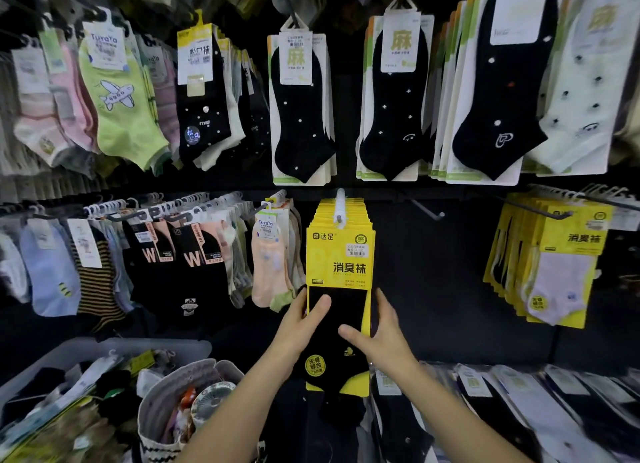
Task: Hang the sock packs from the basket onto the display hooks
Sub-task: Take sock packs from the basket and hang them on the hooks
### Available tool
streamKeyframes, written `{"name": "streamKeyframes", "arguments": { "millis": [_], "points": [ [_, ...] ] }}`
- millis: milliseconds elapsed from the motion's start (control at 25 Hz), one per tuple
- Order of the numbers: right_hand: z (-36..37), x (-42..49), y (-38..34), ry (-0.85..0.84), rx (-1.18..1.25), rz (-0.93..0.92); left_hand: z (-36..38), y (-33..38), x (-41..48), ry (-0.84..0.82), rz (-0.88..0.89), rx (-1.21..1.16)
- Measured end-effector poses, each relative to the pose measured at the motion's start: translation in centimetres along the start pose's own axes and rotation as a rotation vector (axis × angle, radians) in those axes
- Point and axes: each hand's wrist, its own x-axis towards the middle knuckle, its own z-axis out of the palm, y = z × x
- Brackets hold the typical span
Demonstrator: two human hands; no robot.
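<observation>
A stack of yellow sock packs [341,255] with black socks hangs on a white display hook [339,206] at the centre of the middle row. My left hand [301,319] grips the stack's left edge, thumb across the front black sock. My right hand [375,331] holds the right edge, thumb on the front and fingers behind. The grey basket [86,350] sits at lower left, holding several loose sock packs.
A bare hook [424,208] juts out right of the stack. More yellow packs [554,255] hang at far right. Socks fill the hooks above and to the left. A woven bag [180,403] stands by the basket. Packs hang in the row below right.
</observation>
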Motion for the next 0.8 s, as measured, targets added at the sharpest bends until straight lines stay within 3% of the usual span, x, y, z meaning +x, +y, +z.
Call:
{"name": "streamKeyframes", "arguments": {
  "millis": [80,240,400,600,800],
  "points": [
    [0.2,-0.8,0.9,0.055,-0.082,0.068,-0.1,-0.5,-0.4,-0.033,-0.010,0.026],
    [0.3,-1.3,1.2,-0.019,-0.037,0.126,0.3,-0.9,-0.8,-0.045,0.000,0.041],
    [0.8,-1.9,0.7,0.067,-0.084,0.183,0.6,-0.7,-1.4,-0.007,0.004,0.032],
    [1.2,-3.4,0.4,-0.002,0.276,0.249,0.2,-0.8,-2.1,0.069,-0.053,0.017],
    [0.7,-3.6,0.1,-0.092,0.287,0.254,0.1,-0.9,-2.6,0.031,-0.082,0.046]
  ]
}}
